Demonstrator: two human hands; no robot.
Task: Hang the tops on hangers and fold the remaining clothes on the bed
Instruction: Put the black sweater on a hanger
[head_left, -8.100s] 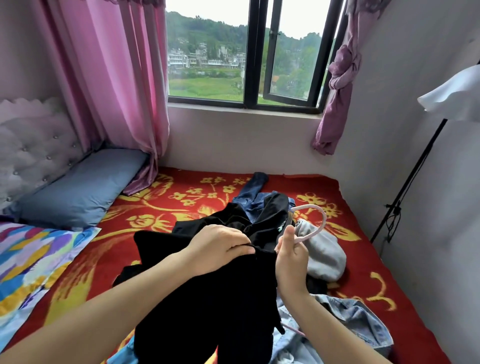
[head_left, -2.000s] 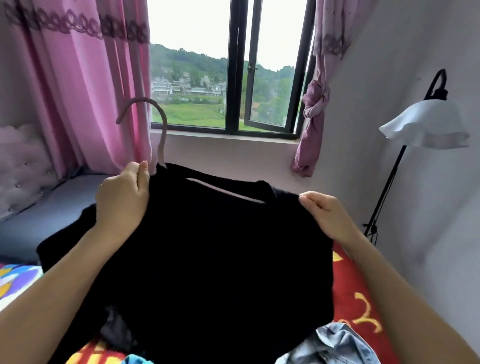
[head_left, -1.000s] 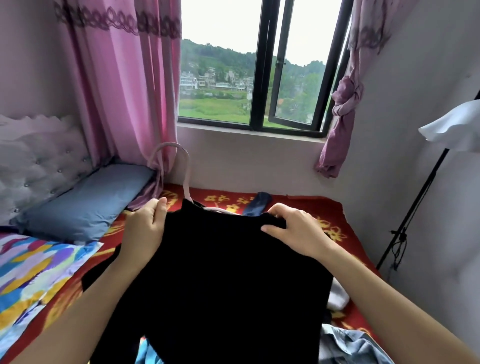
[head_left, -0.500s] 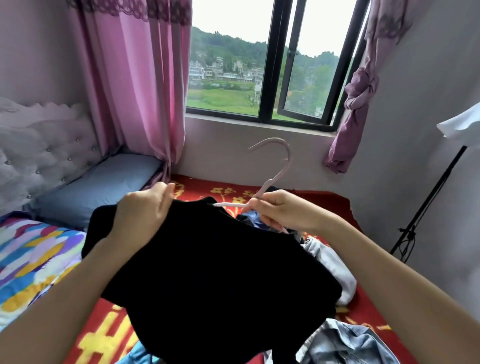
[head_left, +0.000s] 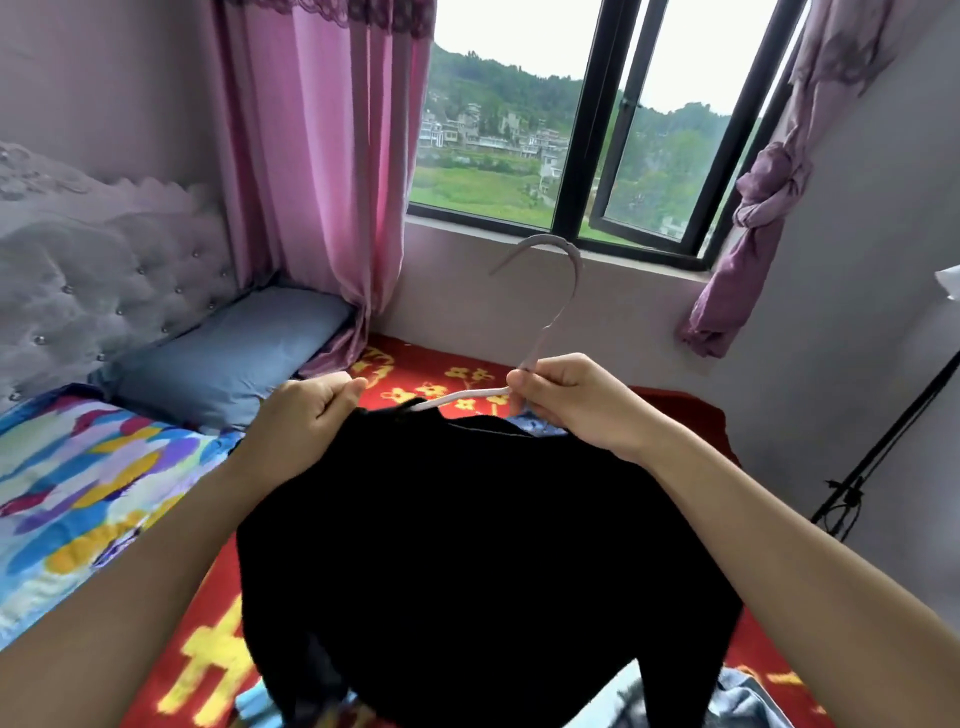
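So the person is standing at the near end of the bed with a black top held up in front of them, over the red flowery blanket. The left hand is pinching the top's upper left edge between thumb and fingers. The right hand has its fingers closed round a pale pink hanger, right at the bottom of the hook, which points up toward the window. One arm of the hanger runs left from that hand and slips into the neck of the top; I can't tell where the other arm sits, the hand and fabric cover it. The rest of the top hangs down and bunches at the near side. Some denim pokes out under it at the near right. Far left there's a blue pillow against a padded headboard, and a colourful quilt nearer on the left.
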